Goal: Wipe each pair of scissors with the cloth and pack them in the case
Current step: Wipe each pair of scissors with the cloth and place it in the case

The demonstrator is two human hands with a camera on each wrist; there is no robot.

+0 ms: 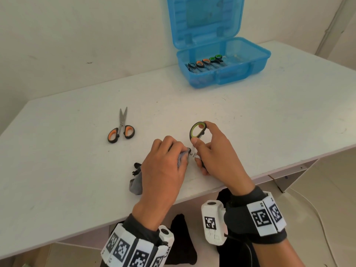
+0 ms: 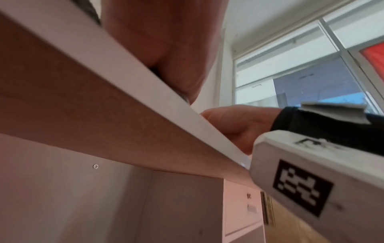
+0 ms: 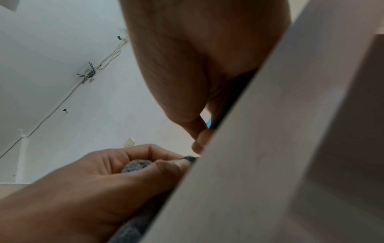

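White table (image 1: 250, 116) | right hand (image 1: 217, 151) grips green scissors (image 1: 197, 132), handles away | left hand (image 1: 163, 162) fingers bunch cloth (image 1: 135, 185) around blades

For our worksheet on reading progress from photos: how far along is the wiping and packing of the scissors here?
Done: several scissors with orange and green handle loops already lie in the open blue plastic case. In hand: the right hand holds yellow-green-handled scissors while the left hand rubs them with the grey cloth. Left: the orange-handled scissors lying on the white table, then packing both.
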